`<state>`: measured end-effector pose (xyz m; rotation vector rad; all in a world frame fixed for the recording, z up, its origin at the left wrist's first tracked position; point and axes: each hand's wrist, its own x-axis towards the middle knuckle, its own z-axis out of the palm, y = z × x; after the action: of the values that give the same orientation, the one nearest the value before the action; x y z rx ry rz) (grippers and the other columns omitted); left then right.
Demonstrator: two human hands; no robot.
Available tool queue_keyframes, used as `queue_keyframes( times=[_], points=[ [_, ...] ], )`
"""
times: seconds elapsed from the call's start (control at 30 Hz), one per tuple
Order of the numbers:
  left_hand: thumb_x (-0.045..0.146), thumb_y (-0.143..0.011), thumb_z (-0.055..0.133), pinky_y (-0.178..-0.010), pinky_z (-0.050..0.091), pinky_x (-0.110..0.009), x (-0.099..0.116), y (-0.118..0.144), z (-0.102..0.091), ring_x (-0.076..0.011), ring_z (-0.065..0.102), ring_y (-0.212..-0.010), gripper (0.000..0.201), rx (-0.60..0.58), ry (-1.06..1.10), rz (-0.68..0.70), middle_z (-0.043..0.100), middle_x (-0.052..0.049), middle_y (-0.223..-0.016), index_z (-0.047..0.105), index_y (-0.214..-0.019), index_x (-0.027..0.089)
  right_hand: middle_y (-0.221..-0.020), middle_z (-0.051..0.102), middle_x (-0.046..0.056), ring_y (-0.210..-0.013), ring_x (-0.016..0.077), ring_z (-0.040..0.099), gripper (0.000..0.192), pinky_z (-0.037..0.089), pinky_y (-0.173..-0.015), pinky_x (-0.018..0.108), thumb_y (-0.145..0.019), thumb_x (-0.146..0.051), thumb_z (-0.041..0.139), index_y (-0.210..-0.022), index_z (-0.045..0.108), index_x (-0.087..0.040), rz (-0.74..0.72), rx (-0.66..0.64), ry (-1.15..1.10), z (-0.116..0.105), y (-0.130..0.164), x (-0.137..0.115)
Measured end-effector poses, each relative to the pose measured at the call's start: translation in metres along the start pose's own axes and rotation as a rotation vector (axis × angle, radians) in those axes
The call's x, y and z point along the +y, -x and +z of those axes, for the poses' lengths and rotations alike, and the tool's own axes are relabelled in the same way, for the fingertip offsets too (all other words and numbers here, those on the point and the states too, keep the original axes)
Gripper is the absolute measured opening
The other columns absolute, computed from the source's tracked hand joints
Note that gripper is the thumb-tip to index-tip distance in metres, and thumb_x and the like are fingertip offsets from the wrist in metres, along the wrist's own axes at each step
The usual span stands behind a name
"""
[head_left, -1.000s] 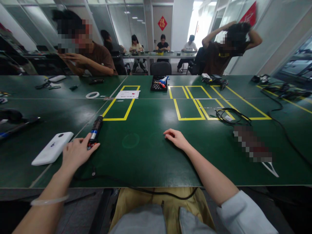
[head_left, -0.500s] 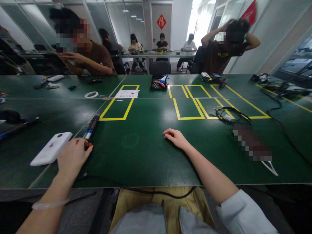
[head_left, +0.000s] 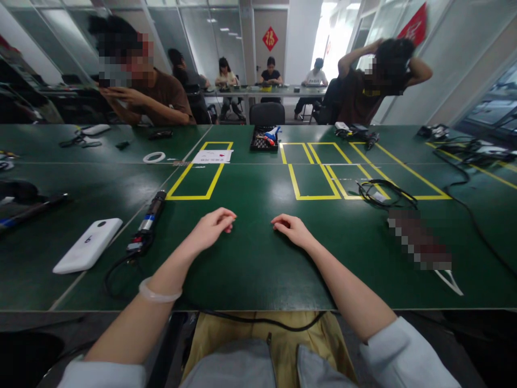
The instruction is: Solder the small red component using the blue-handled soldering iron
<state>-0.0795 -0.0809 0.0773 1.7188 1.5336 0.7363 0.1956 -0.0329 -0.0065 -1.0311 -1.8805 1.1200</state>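
Both hands are seen resting empty on the green worktop (head_left: 250, 269); the left hand (head_left: 210, 228) is laid palm-down with its fingers (head_left: 226, 219) loosely curled and nothing gripped, and the right hand (head_left: 291, 228) is set just across from it, fingers likewise loosely curled on bare surface. A clear bangle (head_left: 159, 291) is worn on the left wrist. The electric screwdriver (head_left: 146, 222) is left lying to the left of the left hand, apart from it, its black cable (head_left: 115, 269) looped toward the near edge; a white device (head_left: 88, 245) is placed beside it, further left. 2 groups of yellow taped rectangles (head_left: 197, 180) are marked beyond the hands; a coil of black cable (head_left: 382, 193) is lying on the right-hand group. A black parts tray (head_left: 264, 138) and a sheet of paper (head_left: 212, 156) are seen at the far side; other people are seated opposite and in the background.
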Motion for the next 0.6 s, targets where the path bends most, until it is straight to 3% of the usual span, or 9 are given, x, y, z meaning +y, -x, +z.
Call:
queue_keyframes(
  times=[0.1,0.23,0.47,0.6],
  points=[
    [0.044,-0.079,0.059,-0.069,0.046,-0.028,0.017,-0.024,0.043,-0.0133,0.058,-0.069,0.051,-0.269,0.321,-0.027,0.060,-0.001,-0.075,0.055,-0.121,0.015,-0.081,0.068,0.004,-0.069,0.0139,0.060,0.028,0.047,-0.069,0.028,-0.085,-0.040,0.058,-0.097,0.066,-0.016,0.006,-0.024,-0.158,-0.002,-0.001,-0.002],
    [0.035,-0.080,0.061,-0.066,0.043,-0.026,0.019,-0.041,0.076,-0.0104,0.053,-0.065,0.066,-0.384,0.479,-0.071,0.057,0.002,-0.071,0.040,-0.140,0.015,-0.081,0.069,0.004,-0.068,0.0132,0.061,0.034,0.049,-0.067,0.027,-0.081,-0.044,0.065,-0.099,0.063,-0.016,0.013,-0.096,-0.365,-0.001,-0.001,-0.004],
    [0.036,-0.082,0.061,-0.062,0.042,-0.024,0.005,-0.046,0.097,-0.0087,0.053,-0.059,0.062,-0.332,0.593,-0.090,0.057,0.002,-0.066,0.044,-0.137,0.015,-0.080,0.070,0.004,-0.071,0.0141,0.063,0.033,0.049,-0.069,0.028,-0.078,-0.044,0.069,-0.092,0.061,-0.016,-0.005,-0.142,-0.396,0.006,-0.001,0.000],
    [0.044,-0.085,0.056,-0.064,0.048,-0.025,-0.001,-0.048,0.102,-0.0095,0.057,-0.059,0.039,-0.233,0.637,-0.158,0.062,-0.002,-0.068,0.057,-0.109,0.013,-0.080,0.067,0.002,-0.064,0.0114,0.059,0.031,0.048,-0.063,0.025,-0.077,-0.042,0.071,-0.092,0.061,-0.016,0.011,-0.063,-0.371,0.006,-0.003,0.004]
  ],
)
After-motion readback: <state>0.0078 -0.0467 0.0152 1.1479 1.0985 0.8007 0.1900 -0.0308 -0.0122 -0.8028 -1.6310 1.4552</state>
